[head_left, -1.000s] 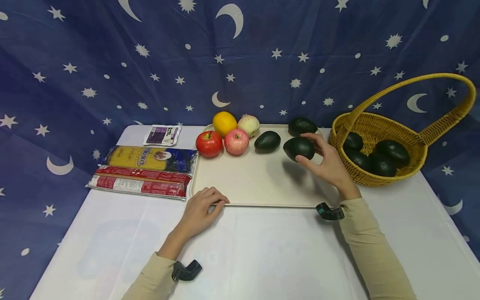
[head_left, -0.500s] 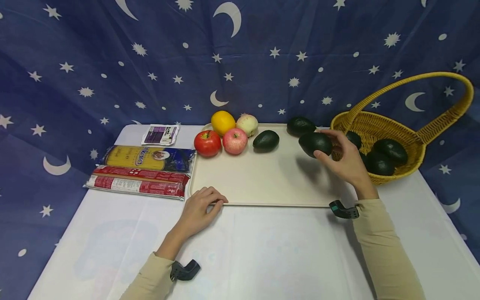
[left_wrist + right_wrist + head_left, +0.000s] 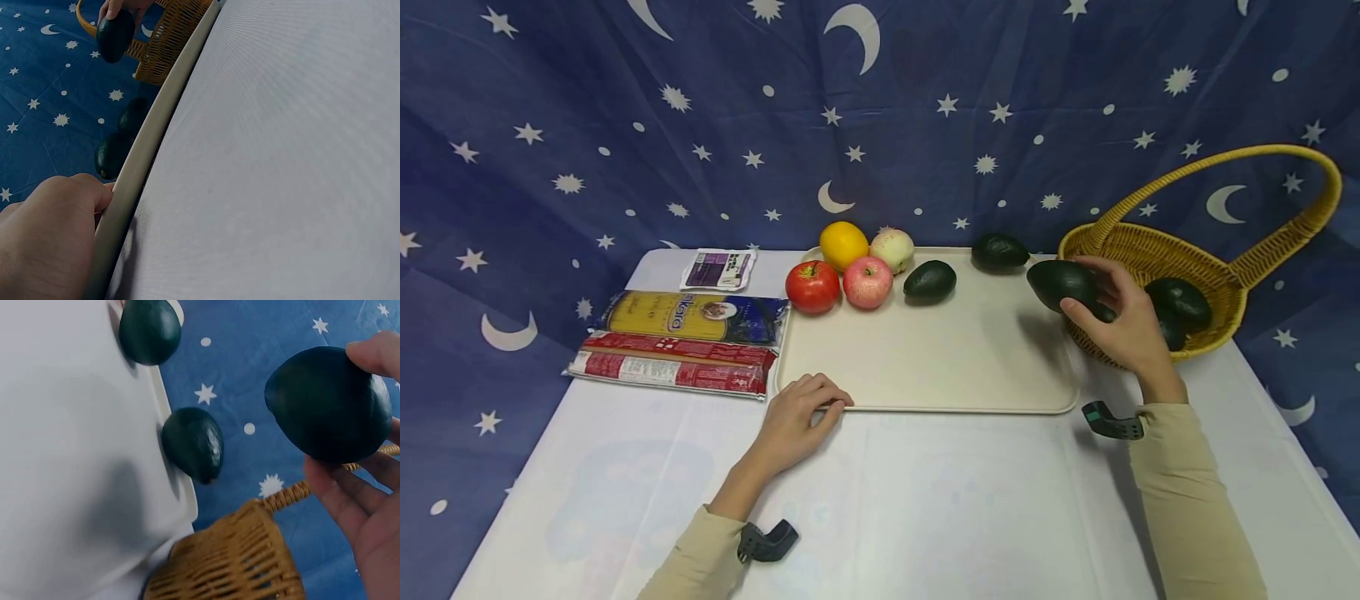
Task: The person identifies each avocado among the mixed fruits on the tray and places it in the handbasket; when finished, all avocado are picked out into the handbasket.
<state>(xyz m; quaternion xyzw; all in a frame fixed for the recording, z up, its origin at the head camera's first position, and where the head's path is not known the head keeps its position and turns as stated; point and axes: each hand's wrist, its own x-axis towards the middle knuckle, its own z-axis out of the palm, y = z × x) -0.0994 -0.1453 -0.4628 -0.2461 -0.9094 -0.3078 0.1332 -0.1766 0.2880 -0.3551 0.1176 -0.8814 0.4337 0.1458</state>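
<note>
My right hand [image 3: 1123,321] holds a dark green avocado [image 3: 1062,283] between thumb and fingers, above the tray's right end beside the wicker basket [image 3: 1206,250]. The right wrist view shows the same avocado [image 3: 328,406] gripped from its side by the right hand [image 3: 369,506]. On the cream tray [image 3: 925,358] lie two more avocados, one near the middle [image 3: 930,282] and one at the back right [image 3: 999,252]. My left hand [image 3: 801,421] rests on the tray's front rim with loosely bent fingers; its fingertips are partly hidden in the left wrist view.
A tomato [image 3: 812,287], an orange fruit [image 3: 843,246], a pink apple [image 3: 868,282] and a pale apple [image 3: 892,249] sit at the tray's back left. Pasta packs [image 3: 692,317] and a small purple packet [image 3: 718,269] lie left of it. The basket's tall handle [image 3: 1225,154] arches over more avocados [image 3: 1178,302].
My right hand has carried the avocado rightward from over the tray toward the basket. The left hand stays on the front rim.
</note>
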